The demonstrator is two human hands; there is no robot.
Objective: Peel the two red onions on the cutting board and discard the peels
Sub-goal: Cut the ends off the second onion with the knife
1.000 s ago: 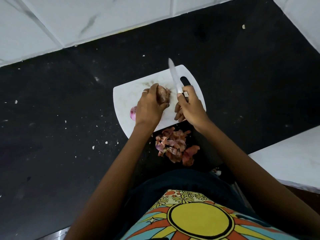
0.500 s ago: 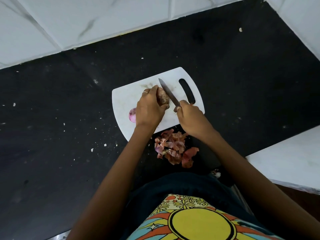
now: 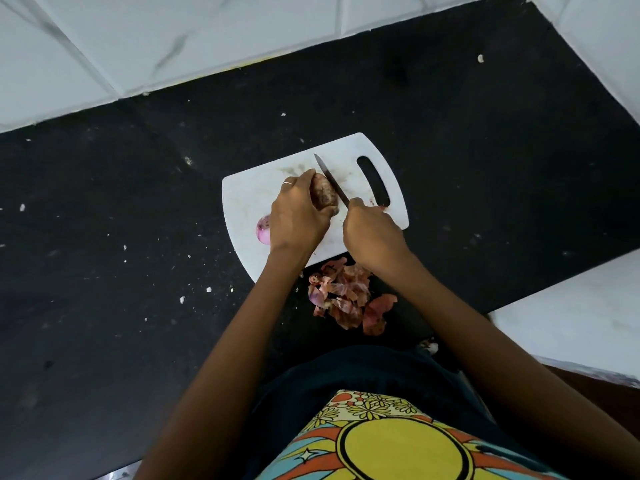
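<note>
A white cutting board (image 3: 249, 199) lies on the black counter. My left hand (image 3: 298, 216) grips a brown-skinned red onion (image 3: 323, 194) against the board. My right hand (image 3: 372, 233) holds a knife (image 3: 330, 180) by its handle, which the fist hides. The blade lies across the onion's right end, tip pointing up and left. A peeled purple onion (image 3: 263, 229) sits at the board's left edge, half hidden by my left hand. A heap of reddish onion peels (image 3: 346, 296) lies on the counter just below the board.
The black counter (image 3: 138, 237) carries scattered white crumbs. White marbled tiles (image 3: 173, 39) border it at the back and right. A white surface (image 3: 571, 317) sits at the lower right. My patterned shirt (image 3: 398, 445) fills the bottom.
The knife came down from upright above the board onto the onion's right end. My right hand shifted left toward the onion; my left hand kept its grip.
</note>
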